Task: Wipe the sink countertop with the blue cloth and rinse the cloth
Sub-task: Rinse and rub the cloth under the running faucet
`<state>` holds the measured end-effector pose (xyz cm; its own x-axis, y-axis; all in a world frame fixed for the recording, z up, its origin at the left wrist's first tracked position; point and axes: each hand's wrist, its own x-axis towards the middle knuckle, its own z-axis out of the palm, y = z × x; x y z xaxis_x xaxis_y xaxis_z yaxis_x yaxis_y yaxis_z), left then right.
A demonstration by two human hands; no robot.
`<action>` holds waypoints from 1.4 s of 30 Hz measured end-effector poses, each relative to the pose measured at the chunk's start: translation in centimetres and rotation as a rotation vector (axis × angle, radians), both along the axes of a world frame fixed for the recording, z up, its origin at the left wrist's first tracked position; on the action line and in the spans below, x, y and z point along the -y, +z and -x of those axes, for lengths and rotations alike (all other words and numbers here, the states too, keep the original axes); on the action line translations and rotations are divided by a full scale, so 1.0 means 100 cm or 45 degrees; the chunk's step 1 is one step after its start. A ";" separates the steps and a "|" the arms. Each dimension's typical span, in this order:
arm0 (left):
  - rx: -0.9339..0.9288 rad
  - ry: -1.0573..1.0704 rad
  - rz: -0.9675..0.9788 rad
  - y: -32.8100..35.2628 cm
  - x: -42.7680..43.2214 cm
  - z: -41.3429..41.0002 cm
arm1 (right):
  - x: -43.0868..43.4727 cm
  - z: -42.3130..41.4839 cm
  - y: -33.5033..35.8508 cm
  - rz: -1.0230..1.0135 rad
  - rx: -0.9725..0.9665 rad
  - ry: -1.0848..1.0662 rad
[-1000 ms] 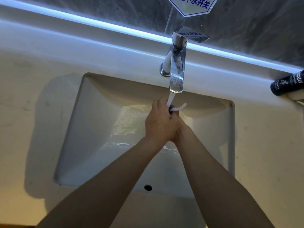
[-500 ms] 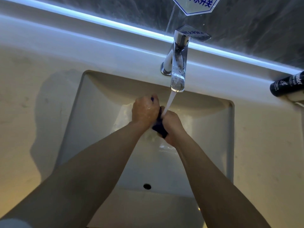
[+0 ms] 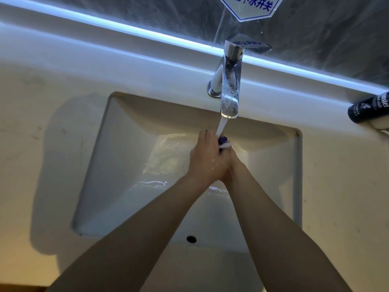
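Note:
Over the white sink basin [image 3: 117,186], my left hand [image 3: 207,161] and my right hand [image 3: 232,165] are pressed together around the blue cloth [image 3: 222,141]. Only a small dark blue tip of the cloth shows between my fingers. Water runs from the chrome faucet [image 3: 229,89] straight onto that tip and splashes off. The pale countertop [image 3: 42,127] surrounds the basin on all sides.
A dark bottle [image 3: 368,107] lies on its side at the right edge of the countertop. The overflow hole [image 3: 191,239] sits in the near wall of the basin. A lit strip and a dark wall with a white sign [image 3: 250,6] run behind the faucet.
Half a second ago my hands were apart with the cloth twisted between them; now they have closed together around it under the stream.

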<state>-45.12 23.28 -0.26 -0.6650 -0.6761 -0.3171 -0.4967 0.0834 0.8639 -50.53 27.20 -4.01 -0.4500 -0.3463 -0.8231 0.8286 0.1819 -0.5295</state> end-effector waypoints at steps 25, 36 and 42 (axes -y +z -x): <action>0.106 0.247 -0.364 -0.042 0.053 -0.009 | -0.008 0.008 0.003 -0.283 -0.156 -0.024; 0.052 0.232 0.269 -0.002 0.007 0.009 | 0.022 -0.009 0.025 -0.032 -0.005 -0.136; 0.093 0.134 0.259 -0.019 0.033 0.016 | 0.014 0.000 0.022 -0.130 0.208 0.200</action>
